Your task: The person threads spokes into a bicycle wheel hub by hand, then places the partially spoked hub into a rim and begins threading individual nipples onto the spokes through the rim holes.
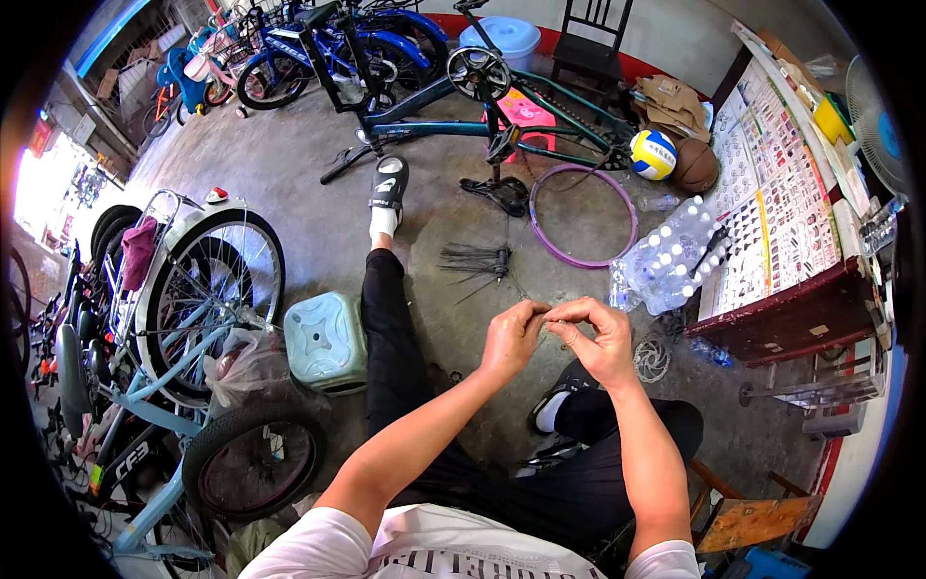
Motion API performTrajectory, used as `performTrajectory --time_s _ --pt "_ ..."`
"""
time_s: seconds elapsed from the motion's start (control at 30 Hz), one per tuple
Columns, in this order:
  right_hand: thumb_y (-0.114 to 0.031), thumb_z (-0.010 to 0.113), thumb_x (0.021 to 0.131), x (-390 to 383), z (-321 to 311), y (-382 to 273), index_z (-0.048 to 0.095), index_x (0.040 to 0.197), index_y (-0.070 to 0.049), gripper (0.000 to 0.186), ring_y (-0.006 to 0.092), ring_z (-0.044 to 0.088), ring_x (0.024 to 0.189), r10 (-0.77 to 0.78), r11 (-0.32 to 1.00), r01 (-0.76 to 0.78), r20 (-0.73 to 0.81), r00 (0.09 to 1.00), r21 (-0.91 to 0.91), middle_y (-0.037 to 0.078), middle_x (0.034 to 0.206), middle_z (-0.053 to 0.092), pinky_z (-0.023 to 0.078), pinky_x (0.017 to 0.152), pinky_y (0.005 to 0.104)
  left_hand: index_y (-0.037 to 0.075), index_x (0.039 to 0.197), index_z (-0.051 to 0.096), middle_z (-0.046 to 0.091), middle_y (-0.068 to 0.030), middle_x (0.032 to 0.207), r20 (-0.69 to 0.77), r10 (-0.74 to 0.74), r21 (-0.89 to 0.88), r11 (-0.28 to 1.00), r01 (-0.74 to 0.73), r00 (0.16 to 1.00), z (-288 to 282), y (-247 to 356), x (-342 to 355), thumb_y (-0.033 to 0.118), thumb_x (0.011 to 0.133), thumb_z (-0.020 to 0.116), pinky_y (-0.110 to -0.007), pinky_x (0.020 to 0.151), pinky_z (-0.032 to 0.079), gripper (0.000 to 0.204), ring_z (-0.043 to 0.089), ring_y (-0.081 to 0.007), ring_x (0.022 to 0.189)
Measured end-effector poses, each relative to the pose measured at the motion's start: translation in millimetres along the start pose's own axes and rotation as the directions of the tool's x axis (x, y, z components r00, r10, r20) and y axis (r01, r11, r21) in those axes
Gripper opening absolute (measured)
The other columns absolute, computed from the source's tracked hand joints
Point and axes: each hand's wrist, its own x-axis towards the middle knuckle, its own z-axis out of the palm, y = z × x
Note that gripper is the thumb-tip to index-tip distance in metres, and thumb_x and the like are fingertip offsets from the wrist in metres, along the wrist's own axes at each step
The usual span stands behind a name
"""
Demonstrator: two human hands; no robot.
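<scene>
- Concrete floor [241,154]: grey, scuffed, indoors.
- Forearms [415,439], 2: bare, rising from the lower edge, elbows bent, converging ahead of the body.
- Left hand [511,343], 1: fingers curled, thumb and forefinger closed to a narrow pinch.
- Right hand [600,340], 1: wrist arched, thumb and forefinger in a similar pinch, tips meeting the left's. Cannot tell whether a small piece sits between the 2 pinches.
- Brake disc [652,358], 1: flat, right of the right hand.
- Wheel hub [501,262], 1, with thin black spokes [468,259] fanning leftward: on the floor beyond the hands. Judged small but dense, best held by the barrel; spokes likely light, springy, apt to tangle, best gathered at mid-length.
- Purple rim [634,222], 1: lying to the right of the hub. Probably light and stiff; hold by opposite edges.
- Clear bottles [670,256], 1 bundle: white-capped, beside the rim, likely light and slippery.
- Teal bicycle frame [424,127], 1: upturned, pedals uppermost.
- Blue bicycle [280,60], 1: standing farther back, among others.
</scene>
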Motion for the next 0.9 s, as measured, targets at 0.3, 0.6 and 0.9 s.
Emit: performTrajectory --time_s 0.3,0.6,0.9 --pt "-0.004 0.07 0.095 8 -4 6 0.07 0.104 0.001 0.01 0.0116 0.071 0.073 0.238 0.968 -0.227 -0.11 0.965 0.109 0.007 0.087 0.074 0.057 0.065 0.0262 0.0 0.122 0.067 0.077 -0.0132 0.099 0.278 -0.231 -0.121 0.954 0.273 0.933 8 3 -47 0.01 0.098 0.063 -0.032 0.077 0.058 0.026 0.077 -0.0187 0.086" --pt "-0.013 0.073 0.096 34 -11 -4 0.066 0.114 -0.004 0.021 0.0091 0.065 0.072 0.335 0.853 -0.239 -0.134 0.933 0.464 0.009 0.093 0.074 0.052 0.066 0.0233 -0.003 0.097 0.062 0.076 -0.0108 0.089 0.244 -0.373 -0.231 0.874 0.427 0.895 -12 11 -65 0.006 0.097 0.067 -0.027 0.065 0.058 0.01 0.072 -0.0128 0.073" --pt "-0.017 0.072 0.097 27 -20 -2 0.067 0.097 -0.005 0.013 0.0078 0.062 0.07 0.351 0.821 -0.188 -0.217 0.911 0.539 0.009 0.09 0.075 0.049 0.066 0.0235 -0.003 0.098 0.063 0.076 -0.0108 0.085 0.127 -0.305 -0.062 0.947 0.314 0.944 -23 21 -71 0.007 0.095 0.07 -0.027 0.06 0.056 0.012 0.072 -0.0127 0.068"
